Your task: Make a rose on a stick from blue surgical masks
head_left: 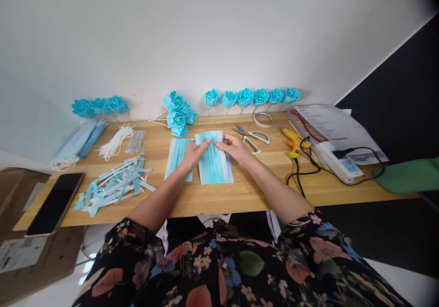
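A blue pleated face mask without ear loops lies upright before me near the middle of the table. My left hand grips its upper left part, thumb on top. On the upper right side, my right hand holds it with the thumb on the front and the fingers behind. Under my left forearm, partly covered, rest more blue mask pieces on the wood. Scissors with white handles lie just right of my right hand, their blades apart.
Blue flowers on sticks line the wall. A yellow glue gun, power strip and tape roll are at right. Cut strips, white loops, a mask stack and a phone occupy the left.
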Available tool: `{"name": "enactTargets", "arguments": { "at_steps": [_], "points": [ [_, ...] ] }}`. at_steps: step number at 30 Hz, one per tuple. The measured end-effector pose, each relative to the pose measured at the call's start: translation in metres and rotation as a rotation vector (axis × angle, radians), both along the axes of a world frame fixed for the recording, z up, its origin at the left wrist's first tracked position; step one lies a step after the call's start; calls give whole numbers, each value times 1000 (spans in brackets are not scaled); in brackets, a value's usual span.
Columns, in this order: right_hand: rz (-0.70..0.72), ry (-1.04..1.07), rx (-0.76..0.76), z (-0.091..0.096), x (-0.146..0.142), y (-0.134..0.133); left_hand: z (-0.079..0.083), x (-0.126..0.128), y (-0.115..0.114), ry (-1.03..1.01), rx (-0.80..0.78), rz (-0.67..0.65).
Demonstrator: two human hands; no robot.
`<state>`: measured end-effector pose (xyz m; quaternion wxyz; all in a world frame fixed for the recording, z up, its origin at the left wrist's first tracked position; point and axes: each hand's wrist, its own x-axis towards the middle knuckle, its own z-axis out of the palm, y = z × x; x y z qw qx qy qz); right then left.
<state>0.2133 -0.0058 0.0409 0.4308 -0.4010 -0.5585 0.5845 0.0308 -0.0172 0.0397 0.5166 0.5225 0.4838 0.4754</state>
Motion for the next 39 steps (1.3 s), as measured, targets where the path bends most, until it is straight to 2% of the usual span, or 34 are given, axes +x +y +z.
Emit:
{"name": "enactTargets", "arguments": {
  "at_steps": [7, 13, 21, 27, 31, 39],
  "points": [
    [-73, 8, 24, 9, 2, -1, -1, 0, -1, 49, -10, -103],
    [-183, -12, 132, 10, 3, -1, -3, 2, -3, 64, -62, -150],
    [-90, 97, -4, 7, 4, 0, -3, -1, 2, -61, -51, -43],
    [-110, -87, 100, 8, 4, 0, -1, 0, 2, -142, -43, 16],
    [-131, -85, 95, 7, 4, 1, -2, -1, 3, -218, -62, 24],
    [-108, -62, 49, 7, 1, 0, 0, 1, 2, -191, -87, 32]
  ]
}}
